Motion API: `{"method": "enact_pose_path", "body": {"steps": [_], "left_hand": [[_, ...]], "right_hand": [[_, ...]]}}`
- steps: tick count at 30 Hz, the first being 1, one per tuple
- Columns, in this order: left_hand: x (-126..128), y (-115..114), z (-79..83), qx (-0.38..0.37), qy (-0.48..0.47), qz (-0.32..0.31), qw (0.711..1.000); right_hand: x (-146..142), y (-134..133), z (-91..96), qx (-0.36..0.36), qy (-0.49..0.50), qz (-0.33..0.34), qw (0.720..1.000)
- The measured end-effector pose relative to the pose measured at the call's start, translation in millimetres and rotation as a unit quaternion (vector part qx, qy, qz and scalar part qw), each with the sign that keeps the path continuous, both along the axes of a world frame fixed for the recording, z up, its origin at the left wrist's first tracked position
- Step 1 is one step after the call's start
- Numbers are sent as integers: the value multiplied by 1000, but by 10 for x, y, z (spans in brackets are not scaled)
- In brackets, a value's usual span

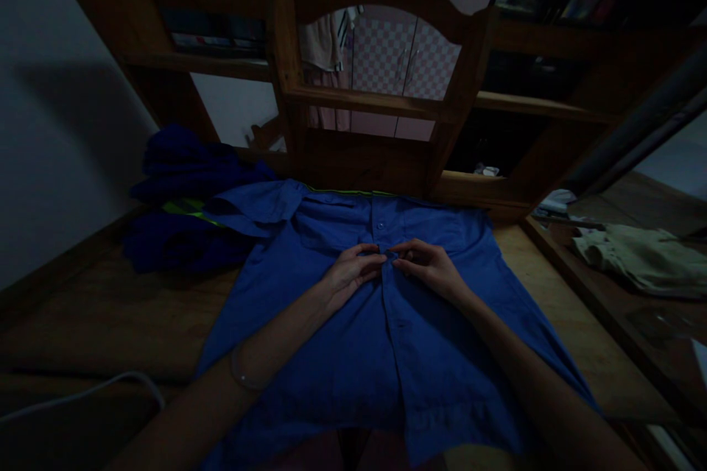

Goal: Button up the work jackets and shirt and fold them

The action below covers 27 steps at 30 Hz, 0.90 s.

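A blue button-up shirt (342,353) lies spread over the wooden table, its front placket running down the middle. My left hand (353,272) pinches the placket's edge just left of centre. From the other side, my right hand (425,265) grips the same spot with thumb and forefinger, the fingertips of both hands almost meeting. A button (380,226) shows higher up on the placket, near the collar end. Below my hands the two front edges lie apart. Whatever small part sits between my fingertips is hidden.
Dark blue folded clothing (182,235) with a yellow-green band is heaped at the left. A wooden shelf frame (375,99) rises behind the table (71,324). Pale folded cloth (646,257) lies to the right. A white cable (110,383) crosses the lower left.
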<state>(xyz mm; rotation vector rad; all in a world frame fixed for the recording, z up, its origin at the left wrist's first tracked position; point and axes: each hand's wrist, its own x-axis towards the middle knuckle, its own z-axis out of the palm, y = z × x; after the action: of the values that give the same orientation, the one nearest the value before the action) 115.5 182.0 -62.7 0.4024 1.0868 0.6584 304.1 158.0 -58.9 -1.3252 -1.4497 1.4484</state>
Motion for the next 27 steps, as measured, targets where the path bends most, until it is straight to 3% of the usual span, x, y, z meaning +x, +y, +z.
{"method": "enact_pose_path", "body": {"steps": [9,17,27], "left_hand": [[30,3,-33,0,-5,5,1000],[33,-46,-41,55,-3,-13,998],[24,-34,-50,69,13,-13,997]], "right_hand": [[-14,-8,-7,-15,8,3,1000],[20,-6,-67,44,-75,-12,996],[9,-6,-11,51,-73,-14,996]]}}
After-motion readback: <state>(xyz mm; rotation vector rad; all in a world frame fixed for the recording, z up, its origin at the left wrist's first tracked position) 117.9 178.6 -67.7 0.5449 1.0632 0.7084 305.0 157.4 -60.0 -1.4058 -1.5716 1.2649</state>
